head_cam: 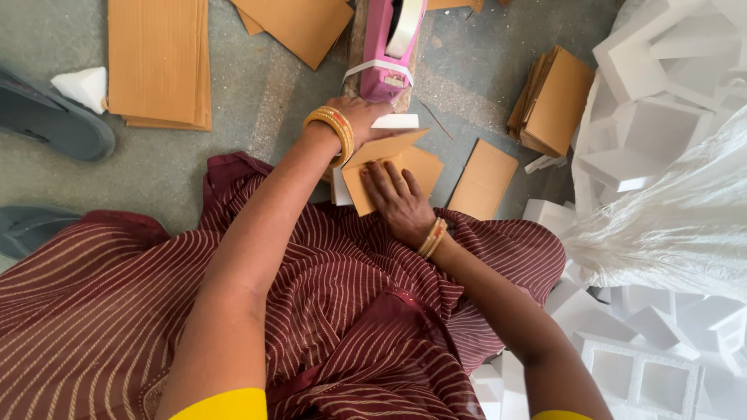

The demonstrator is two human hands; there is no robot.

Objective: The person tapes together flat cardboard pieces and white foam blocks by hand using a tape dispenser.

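While the person sits on the grey floor (233,117) with a maroon striped cloth (327,311) spread over the lap, both hands work on a small cardboard-wrapped block (389,167) that sits just beyond the knees. The block shows white foam at its far edge and left side, with brown cardboard flaps folded over its top. The left hand (359,117) reaches across to the far side of the block; its fingers curl around that far edge and are mostly hidden, so how tightly they are closed cannot be told. Yellow and orange bangles (333,131) ring that wrist. The right hand (401,204) lies flat on the near cardboard flap, fingers (387,180) stretched out and slightly spread, pressing down on it rather than gripping.

Just beyond the left hand stands a pink tape dispenser (387,47) with a roll of pale tape, a strip of tape hanging across its front. A loose cardboard sheet (484,179) lies on the floor to the right of the block, and a small stack of cardboard pieces (554,101) lies farther right. A larger stack of cardboard sheets (159,62) rests at the upper left, with a small white foam wedge (82,85) beside it and a grey sandal (50,117) at the left edge. White foam moulded pieces (654,70) are heaped along the right side, partly under a white woven sack (677,218).
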